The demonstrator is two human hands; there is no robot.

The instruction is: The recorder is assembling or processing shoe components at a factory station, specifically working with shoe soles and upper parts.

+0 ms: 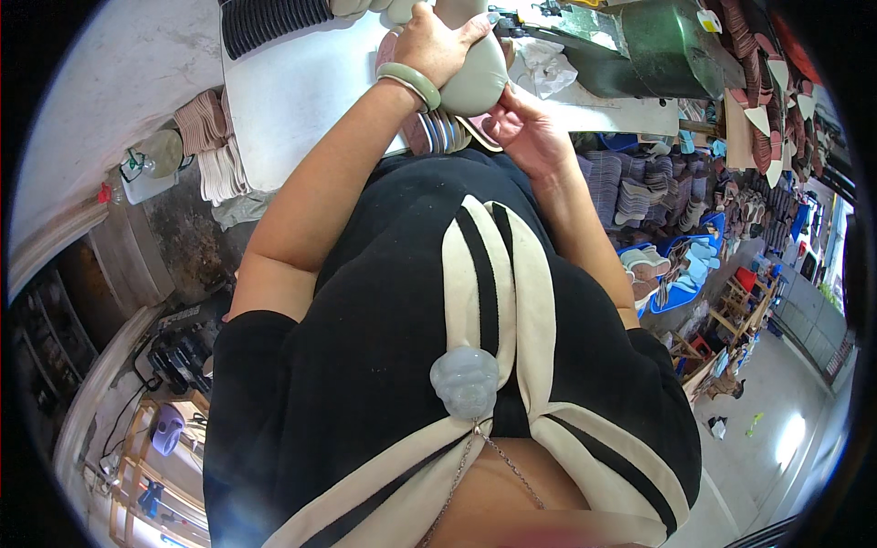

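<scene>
A pale grey-green insole (pixel 474 75) is held over the near part of the white table, its rounded end toward me. My left hand (pixel 433 44) is closed over its left side, with the thumb laid across its top. On the lower right edge, the fingertips of my right hand (pixel 530 132) pinch the insole; its other fingers are loosely curled. Beneath my hands, a row of several insoles (pixel 437 133) in pink, white and grey stands on edge at the table's near side. A pinkish piece (pixel 387 47) shows behind my left wrist.
The white table (pixel 292 110) carries a row of black insoles (pixel 274 23) at the far left. A dark green machine (pixel 653 50) stands at the right, near crumpled white plastic (pixel 545 68). Stacked insoles (pixel 203 123) lie at the left edge. Blue crates (pixel 681 274) stand at lower right.
</scene>
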